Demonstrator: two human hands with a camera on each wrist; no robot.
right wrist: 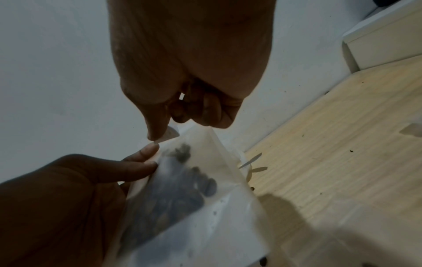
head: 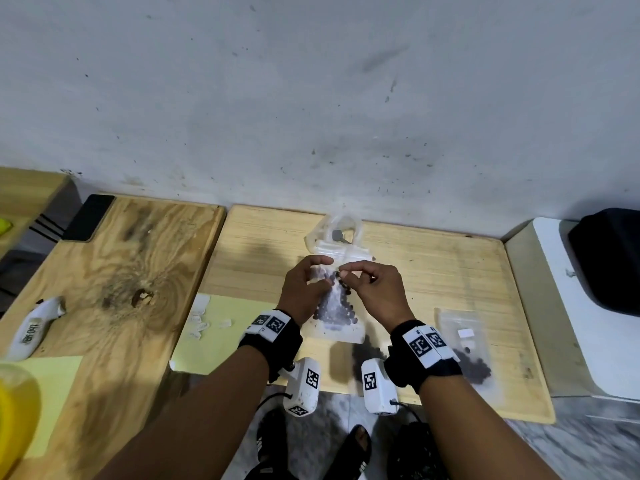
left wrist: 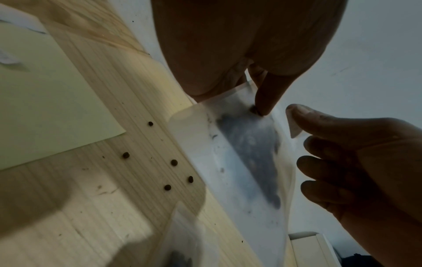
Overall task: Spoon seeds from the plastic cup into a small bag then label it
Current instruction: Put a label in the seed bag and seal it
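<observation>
Head view: a small clear plastic bag of dark seeds (head: 334, 306), limp and slippery (so judged), is held above the pale wooden table (head: 450, 271) by the left hand (head: 304, 289), best gripped at its edges; a small white label (right wrist: 170, 134) is pinched by the right hand (head: 375, 292).

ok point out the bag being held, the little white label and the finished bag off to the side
held bag (head: 341, 332), head view, on its clear lower edge below the seeds
white label (left wrist: 294, 130), left wrist view, on the sticker under the right thumb
finished bag (head: 464, 344), head view, on the clear plastic under its label
</observation>
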